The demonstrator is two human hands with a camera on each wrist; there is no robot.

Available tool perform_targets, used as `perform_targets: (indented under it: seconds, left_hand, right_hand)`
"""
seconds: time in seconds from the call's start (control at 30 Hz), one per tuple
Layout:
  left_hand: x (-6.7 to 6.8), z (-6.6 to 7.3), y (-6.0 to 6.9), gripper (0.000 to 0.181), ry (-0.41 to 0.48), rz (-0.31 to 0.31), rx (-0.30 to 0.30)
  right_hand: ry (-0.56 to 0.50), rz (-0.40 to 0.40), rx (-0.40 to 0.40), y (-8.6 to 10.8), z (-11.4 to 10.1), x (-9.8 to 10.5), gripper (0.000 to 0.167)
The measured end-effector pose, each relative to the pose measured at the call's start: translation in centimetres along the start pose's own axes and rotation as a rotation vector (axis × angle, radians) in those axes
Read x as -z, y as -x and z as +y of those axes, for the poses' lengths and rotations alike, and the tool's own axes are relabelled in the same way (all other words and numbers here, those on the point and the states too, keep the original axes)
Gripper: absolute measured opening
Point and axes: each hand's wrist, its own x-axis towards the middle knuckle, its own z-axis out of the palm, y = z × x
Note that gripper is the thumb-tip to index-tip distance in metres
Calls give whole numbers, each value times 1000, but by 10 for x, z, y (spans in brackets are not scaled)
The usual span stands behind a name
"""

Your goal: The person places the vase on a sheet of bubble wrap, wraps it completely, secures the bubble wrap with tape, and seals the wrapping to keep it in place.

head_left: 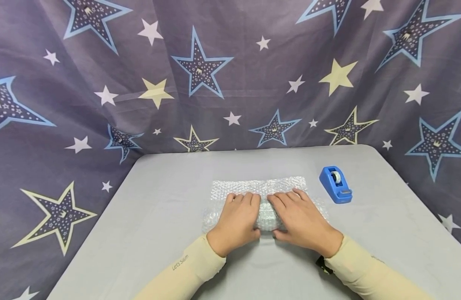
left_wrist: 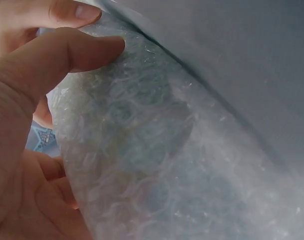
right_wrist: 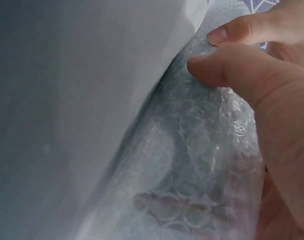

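"Two hands come first, nearest us. How do they stand?"

"The left hand [head_left: 238, 218] and right hand [head_left: 303, 214] lie side by side, both pinching the bubble wrap [head_left: 267, 216], fingers over its top and thumbs against the near side"

"Where does the wrap sit?"

"About midway between the left and right edges of the worktop [head_left: 159, 208]. Its near part is bunched into a thick fold; beyond the fingers, a flat stretch [head_left: 258, 185] points to the far edge. I cannot tell through the bubbles what, if anything, is inside"

"Which step is this, then?"

"Rolling or folding the wrap over, I judge, with some flat length left"

"And the next move?"

"It seems to call for even pressure from both hands, turning the fold toward the far edge and keeping it tight"

"Is tape wanted?"

"Perhaps later: the blue tape dispenser [head_left: 335, 185] stands untouched towards the far right corner, and one hand would have to hold the wrap closed meanwhile"
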Motion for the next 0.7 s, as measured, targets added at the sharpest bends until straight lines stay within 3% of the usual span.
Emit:
perform_targets:
  seconds: [0.23,0.7]
  left_hand:
    - [-1,0,1,63,4,20,-12]
    - [11,2,4,60,58,-57,-39]
  right_hand:
    - [3,19,13,0,-2,2,94]
    - [-37,-10,20,2,-7,16,87]
